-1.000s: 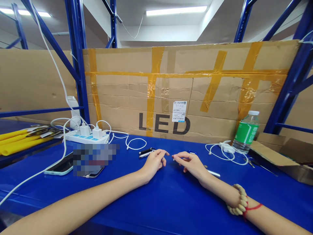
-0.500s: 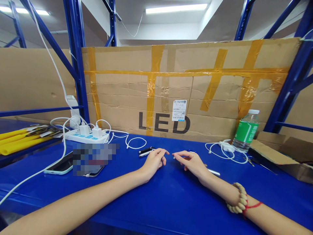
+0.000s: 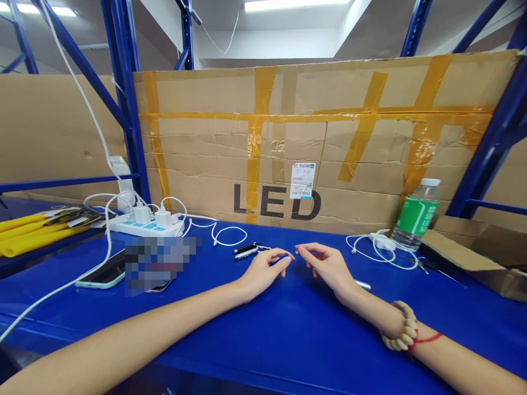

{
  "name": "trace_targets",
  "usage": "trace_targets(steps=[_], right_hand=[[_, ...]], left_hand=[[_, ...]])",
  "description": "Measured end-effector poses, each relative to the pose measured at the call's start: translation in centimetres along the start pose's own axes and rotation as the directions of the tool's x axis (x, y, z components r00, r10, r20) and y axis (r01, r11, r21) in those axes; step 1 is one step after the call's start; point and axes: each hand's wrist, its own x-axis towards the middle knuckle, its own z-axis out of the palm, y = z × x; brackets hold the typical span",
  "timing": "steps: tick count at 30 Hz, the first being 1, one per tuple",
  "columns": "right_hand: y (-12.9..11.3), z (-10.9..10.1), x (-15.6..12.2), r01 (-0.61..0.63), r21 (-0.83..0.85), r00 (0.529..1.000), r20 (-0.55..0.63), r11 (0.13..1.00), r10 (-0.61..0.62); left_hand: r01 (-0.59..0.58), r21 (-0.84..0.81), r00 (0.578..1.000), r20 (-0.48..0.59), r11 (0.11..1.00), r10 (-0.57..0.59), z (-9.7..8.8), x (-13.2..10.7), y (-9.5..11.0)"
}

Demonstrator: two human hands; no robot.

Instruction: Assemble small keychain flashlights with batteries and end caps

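My left hand (image 3: 267,270) is above the blue tabletop. Its index finger and thumb curve toward each other with a gap showing between them, and nothing can be made out in it. Facing it, my right hand (image 3: 327,267) pinches a tiny silvery piece (image 3: 297,252) whose kind is too small to tell. The fingertips of both hands are close together but apart. Behind my left hand lie a silver pen-like stick (image 3: 246,254) and a black one (image 3: 242,248). A white stick (image 3: 363,284) shows partly beyond my right wrist.
A power strip (image 3: 144,226) with plugs and white cables sits at the left, near a phone (image 3: 102,272) and a blurred patch. At the right are a coiled cable (image 3: 373,247), a water bottle (image 3: 416,215) and an open carton (image 3: 465,251). Cardboard (image 3: 206,159) stands behind.
My left hand has shifted right, closer to my right fingertips, and its thumb has come up toward the index finger. My right hand keeps its pinch. The view has tilted slightly.
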Motion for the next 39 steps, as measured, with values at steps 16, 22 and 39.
trace_targets(steps=[16, 22, 39], right_hand=[[-0.20, -0.01, -0.04, 0.048, 0.010, 0.995, 0.083, 0.999, -0.049], [-0.11, -0.13, 0.03, -0.006, 0.030, 0.993, 0.121, 1.000, 0.003], [0.33, -0.80, 0.54, -0.192, -0.024, 0.927, 0.324, 0.981, 0.190]], left_hand=[[0.002, 0.046, 0.998, -0.062, 0.999, 0.001, -0.22, 0.00, -0.14], [-0.044, 0.052, 0.999, -0.023, 0.998, 0.045, -0.26, 0.01, -0.29], [-0.092, 0.156, 0.996, 0.007, 0.983, 0.092, -0.16, -0.16, 0.06]])
